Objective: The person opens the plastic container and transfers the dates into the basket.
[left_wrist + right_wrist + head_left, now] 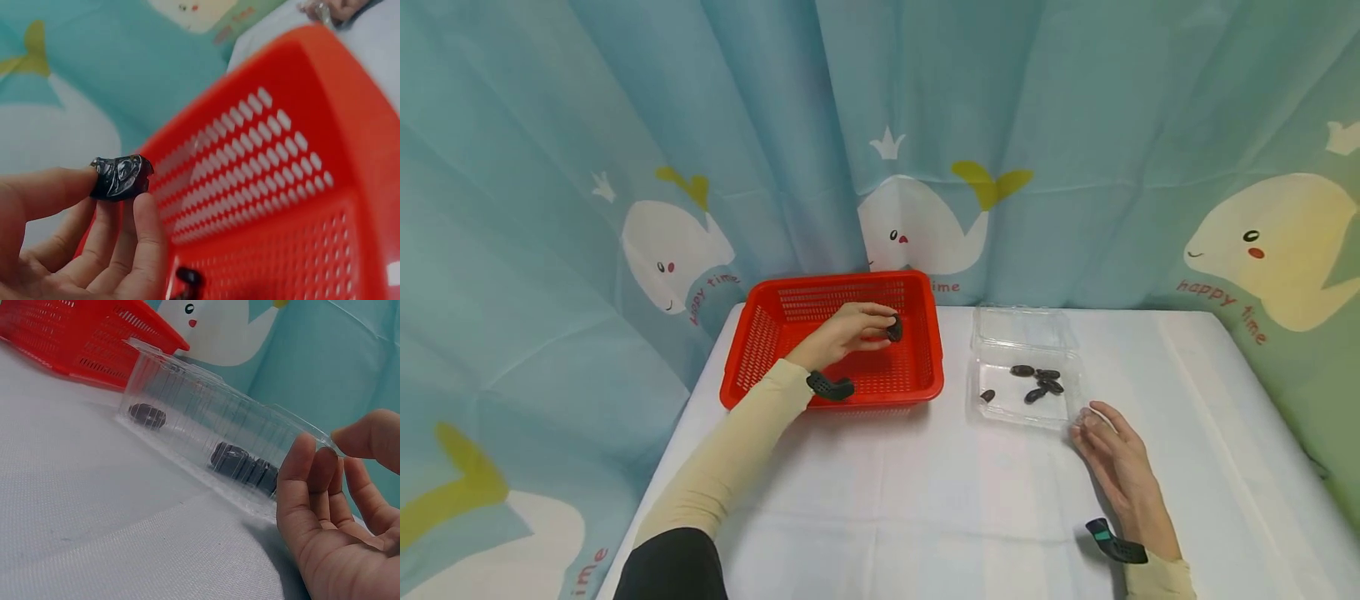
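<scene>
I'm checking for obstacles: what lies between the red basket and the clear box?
The head view shows only bare white tablecloth between the red basket and the clear box.

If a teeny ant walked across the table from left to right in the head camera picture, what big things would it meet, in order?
Red basket, then clear plastic box, then the right hand at the box's near right corner.
</scene>
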{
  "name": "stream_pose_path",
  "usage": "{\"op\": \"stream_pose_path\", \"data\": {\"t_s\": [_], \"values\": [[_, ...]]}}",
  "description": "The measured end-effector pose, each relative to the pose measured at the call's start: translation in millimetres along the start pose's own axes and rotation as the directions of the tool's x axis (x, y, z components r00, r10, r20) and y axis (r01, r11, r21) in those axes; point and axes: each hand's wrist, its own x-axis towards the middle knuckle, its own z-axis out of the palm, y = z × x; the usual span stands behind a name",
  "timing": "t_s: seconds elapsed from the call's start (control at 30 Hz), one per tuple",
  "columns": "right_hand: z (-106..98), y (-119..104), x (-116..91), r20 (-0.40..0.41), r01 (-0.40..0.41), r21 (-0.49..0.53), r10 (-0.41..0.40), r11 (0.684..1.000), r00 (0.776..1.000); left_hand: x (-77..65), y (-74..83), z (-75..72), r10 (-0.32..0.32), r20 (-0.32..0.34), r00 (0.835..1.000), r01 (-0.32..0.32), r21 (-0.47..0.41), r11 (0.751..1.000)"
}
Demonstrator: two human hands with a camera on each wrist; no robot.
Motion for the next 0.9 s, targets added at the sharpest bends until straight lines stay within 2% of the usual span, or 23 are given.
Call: {"op": "stream_pose_path", "data": {"t_s": [0.2,0.33,0.53,0.73,0.9], "values": [[-1.8,-0.8,-1.5,-0.005,0.002,-0.018,-0.002,1.0,1.0,7.3,-7.4,-24.4,-0.061,-0.073,0.995,0.058,-0.046,0.997],[-1.8,-0.9,-1.7,-0.005,0.005,-0.034,-0.005,0.999,1.0,12.3,-9.8,-39.5,-0.091,-0.127,0.988,0.087,-0.04,0.995],[-1.3,1.6,-0.1,-0.02,0.001,-0.051,-0.002,0.999,1.0,16.0,-10.8,-58.5,-0.119,-0.171,0.978,0.114,-0.043,0.993],[-0.5,1.5,1.6,-0.021,-0.009,-0.044,0.008,0.999,1.0,22.6,-13.6,-72.2,-0.154,-0.203,0.967,0.14,-0.081,0.987],[0.7,0.7,2.1,-0.019,-0.009,-0.033,0.008,0.999,1.0,28.5,-19.3,-79.7,-0.18,-0.234,0.956,0.167,-0.072,0.983]]}}
